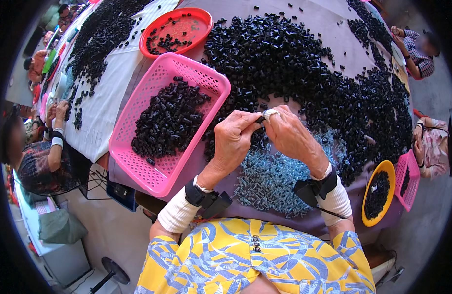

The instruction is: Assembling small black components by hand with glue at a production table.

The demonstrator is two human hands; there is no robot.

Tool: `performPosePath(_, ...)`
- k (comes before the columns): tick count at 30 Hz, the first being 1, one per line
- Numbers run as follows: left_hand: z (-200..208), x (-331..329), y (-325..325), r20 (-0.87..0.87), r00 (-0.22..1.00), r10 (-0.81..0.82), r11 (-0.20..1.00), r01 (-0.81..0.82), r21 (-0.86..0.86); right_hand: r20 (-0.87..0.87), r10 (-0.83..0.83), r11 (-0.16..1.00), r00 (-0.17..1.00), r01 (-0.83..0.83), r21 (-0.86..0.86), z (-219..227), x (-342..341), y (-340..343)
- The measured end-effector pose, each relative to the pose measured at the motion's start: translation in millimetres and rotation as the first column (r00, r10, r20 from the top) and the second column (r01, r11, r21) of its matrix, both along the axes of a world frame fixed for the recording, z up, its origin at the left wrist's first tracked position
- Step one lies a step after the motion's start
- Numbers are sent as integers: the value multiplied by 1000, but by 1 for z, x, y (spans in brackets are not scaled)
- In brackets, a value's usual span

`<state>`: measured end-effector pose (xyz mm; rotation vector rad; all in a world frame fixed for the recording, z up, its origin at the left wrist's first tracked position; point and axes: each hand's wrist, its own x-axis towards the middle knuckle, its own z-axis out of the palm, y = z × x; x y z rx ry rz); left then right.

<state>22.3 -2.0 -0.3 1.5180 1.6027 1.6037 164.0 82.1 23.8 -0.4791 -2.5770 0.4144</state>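
Observation:
My left hand [232, 138] and my right hand [293, 134] meet over the table, fingertips pinched together. Between them is a small black plastic piece [261, 119], mostly covered by the fingers. A white wrap shows on a right-hand finger. Just below my hands lies a heap of small bluish-silver coil springs [272, 182]. Beyond them spreads a large pile of small black plastic pieces [275, 54]. Left of my left hand, a pink perforated basket [117, 142] holds a mound of black pieces [169, 120].
A red round tray [199, 24] with scattered black pieces stands behind the basket. At right are a yellow bowl [391, 196] and another pink basket [413, 196]. More black pieces [101, 44] cover the far left cloth. Several other people sit around the table.

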Motion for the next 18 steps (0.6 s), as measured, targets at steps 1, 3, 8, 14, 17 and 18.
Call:
performPosePath(1,0,0,0,-34,999,11,1000,-10,11,-10,-12,1000,1000,12,-28,-1,0,0)
performPosePath(3,0,-2,0,56,998,-14,999,16,-51,-33,-23,999,999,22,-30,-4,-1,0)
performPosePath(8,2,-4,2,393,917,-66,976,141,-163,-92,-25,1000,995,24,-9,-1,-1,3)
performPosePath(14,9,-1,3,553,829,-90,965,210,-158,-145,-47,999,988,43,-33,1,2,6)
performPosePath(17,9,-1,3,547,835,-67,966,191,-174,-162,-58,997,985,67,48,5,2,5)
performPosePath(18,9,0,4,547,835,-62,968,185,-172,-148,-66,994,987,78,76,5,2,5)
